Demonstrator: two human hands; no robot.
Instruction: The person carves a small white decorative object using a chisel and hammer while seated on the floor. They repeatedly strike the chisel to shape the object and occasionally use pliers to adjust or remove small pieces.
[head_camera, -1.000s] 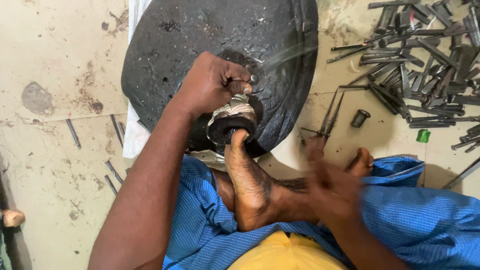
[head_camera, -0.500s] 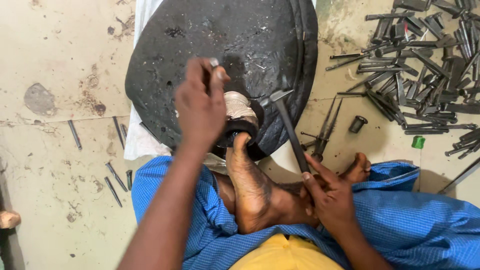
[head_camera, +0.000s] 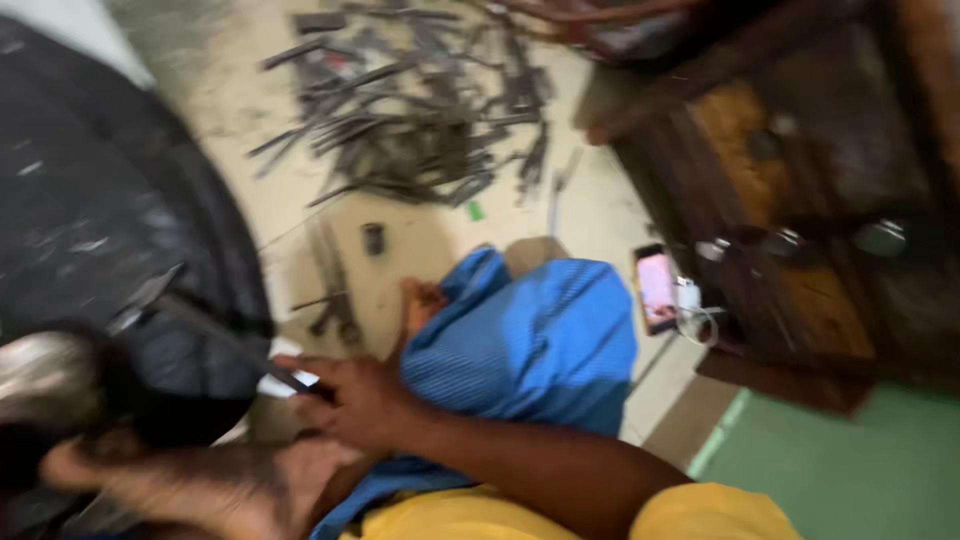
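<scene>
While the right hand (head_camera: 350, 400) grips a long tool (head_camera: 215, 335) close above the bare foot (head_camera: 200, 485), a slip could jab it; left hand unseen.

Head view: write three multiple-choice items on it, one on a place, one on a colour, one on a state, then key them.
1. Where does the heap of metal tools lie?
A. On the pale floor beyond the blue cloth
B. On the wooden furniture
C. On the green floor

2. What colour is the cloth over the knee?
A. Red
B. Blue
C. White

3. What is the right hand doing?
A. Lying flat and open on the floor
B. Gripping a slim dark tool
C. Holding the phone

Answers: 1 A, the heap spreads on the pale floor, clear of the wooden furniture. 2 B, the cloth is plainly blue. 3 B, the fingers close on the slim dark tool; the phone lies apart.
</scene>
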